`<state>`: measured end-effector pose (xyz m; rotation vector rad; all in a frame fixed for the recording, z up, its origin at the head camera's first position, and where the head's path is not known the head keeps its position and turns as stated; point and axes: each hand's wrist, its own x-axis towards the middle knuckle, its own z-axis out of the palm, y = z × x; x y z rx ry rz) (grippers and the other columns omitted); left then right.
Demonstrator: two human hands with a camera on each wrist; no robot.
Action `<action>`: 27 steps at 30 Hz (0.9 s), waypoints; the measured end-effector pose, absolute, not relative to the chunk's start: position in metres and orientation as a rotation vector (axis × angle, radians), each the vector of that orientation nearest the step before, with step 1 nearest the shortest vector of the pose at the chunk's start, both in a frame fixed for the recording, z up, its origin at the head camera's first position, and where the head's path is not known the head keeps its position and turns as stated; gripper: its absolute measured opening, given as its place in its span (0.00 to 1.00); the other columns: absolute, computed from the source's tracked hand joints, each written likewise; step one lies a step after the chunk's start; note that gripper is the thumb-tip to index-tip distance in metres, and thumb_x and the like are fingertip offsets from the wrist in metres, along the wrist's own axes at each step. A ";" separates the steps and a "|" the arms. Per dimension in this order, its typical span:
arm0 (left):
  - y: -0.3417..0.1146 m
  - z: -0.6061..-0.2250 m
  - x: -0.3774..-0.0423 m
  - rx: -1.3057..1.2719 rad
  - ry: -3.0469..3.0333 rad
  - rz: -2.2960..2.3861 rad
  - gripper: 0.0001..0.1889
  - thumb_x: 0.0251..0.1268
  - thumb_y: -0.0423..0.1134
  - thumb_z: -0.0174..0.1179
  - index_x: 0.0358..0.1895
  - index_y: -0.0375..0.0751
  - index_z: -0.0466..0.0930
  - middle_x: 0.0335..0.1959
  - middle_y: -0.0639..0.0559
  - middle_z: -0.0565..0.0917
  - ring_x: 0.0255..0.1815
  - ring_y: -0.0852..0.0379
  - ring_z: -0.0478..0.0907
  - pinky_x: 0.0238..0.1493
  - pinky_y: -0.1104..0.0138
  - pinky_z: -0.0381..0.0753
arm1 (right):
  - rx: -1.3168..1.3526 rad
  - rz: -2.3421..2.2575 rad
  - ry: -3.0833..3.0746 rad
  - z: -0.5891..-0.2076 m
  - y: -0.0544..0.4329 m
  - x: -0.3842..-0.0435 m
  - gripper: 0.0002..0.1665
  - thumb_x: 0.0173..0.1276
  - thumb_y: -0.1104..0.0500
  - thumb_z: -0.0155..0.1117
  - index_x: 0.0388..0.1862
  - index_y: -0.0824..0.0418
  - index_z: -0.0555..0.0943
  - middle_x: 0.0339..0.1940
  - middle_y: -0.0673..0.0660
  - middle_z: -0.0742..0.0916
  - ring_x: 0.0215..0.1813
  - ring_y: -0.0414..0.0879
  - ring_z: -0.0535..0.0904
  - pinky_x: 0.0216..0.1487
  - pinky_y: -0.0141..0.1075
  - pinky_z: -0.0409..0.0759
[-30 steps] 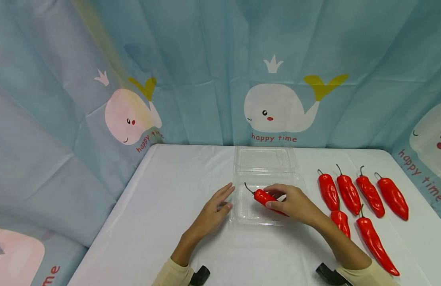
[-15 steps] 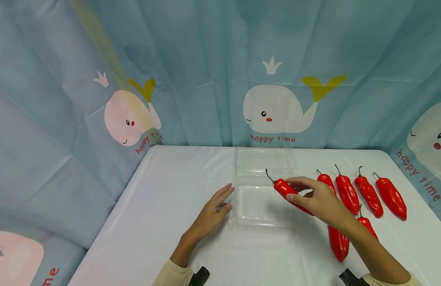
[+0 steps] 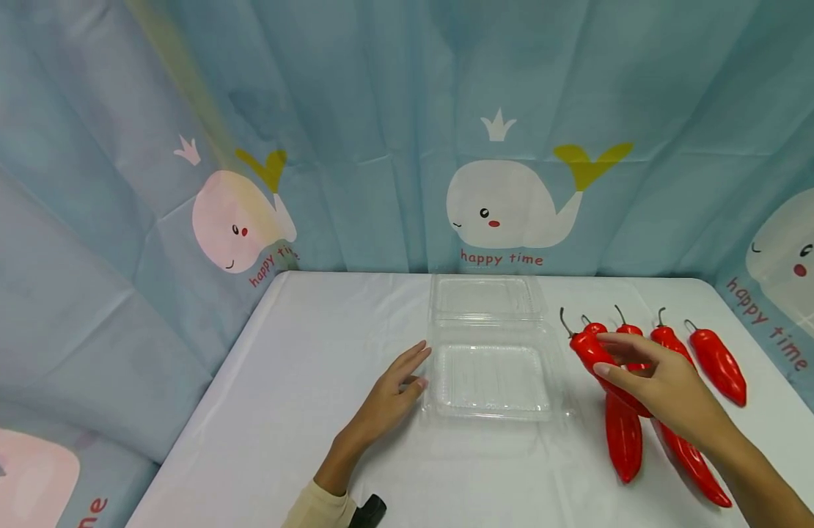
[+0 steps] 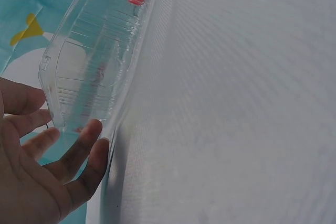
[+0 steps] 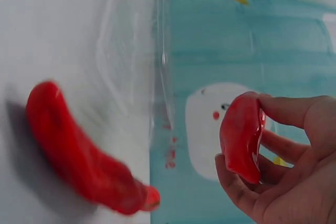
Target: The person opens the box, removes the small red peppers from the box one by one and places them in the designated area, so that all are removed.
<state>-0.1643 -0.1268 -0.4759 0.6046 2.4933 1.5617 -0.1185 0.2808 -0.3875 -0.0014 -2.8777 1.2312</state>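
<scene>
A red chili pepper (image 3: 588, 350) with a dark curved stem is pinched between the thumb and fingers of my right hand (image 3: 671, 381). It is held above the group of peppers at the right, its stem pointing to the back left. In the right wrist view the held pepper (image 5: 241, 135) shows end-on between thumb and fingertips. My left hand (image 3: 390, 396) has its fingers relaxed at the left edge of a clear plastic clamshell box (image 3: 493, 381). The left wrist view shows those fingertips right at the box's wall (image 4: 79, 93).
Several red peppers lie on the white table at the right, among them one (image 3: 719, 365) at the far right and one (image 3: 623, 440) nearer the front. The box's lid (image 3: 486, 297) lies folded back towards the blue whale-print curtain (image 3: 354, 147).
My right hand has carried the pepper from over the box to the right, above the other peppers. My left hand has stayed beside the box.
</scene>
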 end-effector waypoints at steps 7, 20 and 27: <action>-0.127 -0.475 -0.165 0.593 2.482 1.577 0.29 0.84 0.35 0.52 0.84 0.48 0.63 0.87 0.52 0.56 0.68 0.40 0.78 0.68 0.39 0.76 | -0.195 1.155 -2.861 -0.396 0.309 -0.110 0.46 0.72 0.44 0.73 0.80 0.66 0.69 0.69 0.78 0.78 0.57 0.69 0.80 0.34 0.45 0.91; -0.127 -0.475 -0.165 0.603 2.476 1.584 0.29 0.84 0.35 0.52 0.84 0.48 0.63 0.87 0.52 0.56 0.68 0.40 0.79 0.67 0.39 0.76 | -0.583 1.170 -2.868 -0.422 0.356 -0.093 0.47 0.79 0.44 0.63 0.82 0.72 0.60 0.72 0.85 0.69 0.65 0.82 0.69 0.43 0.59 0.89; -0.127 -0.473 -0.164 0.594 2.478 1.582 0.29 0.84 0.36 0.53 0.84 0.49 0.63 0.87 0.52 0.55 0.68 0.40 0.79 0.68 0.38 0.76 | -0.792 1.193 -2.846 -0.442 0.382 -0.082 0.50 0.78 0.44 0.65 0.83 0.73 0.57 0.72 0.85 0.69 0.62 0.80 0.75 0.43 0.53 0.90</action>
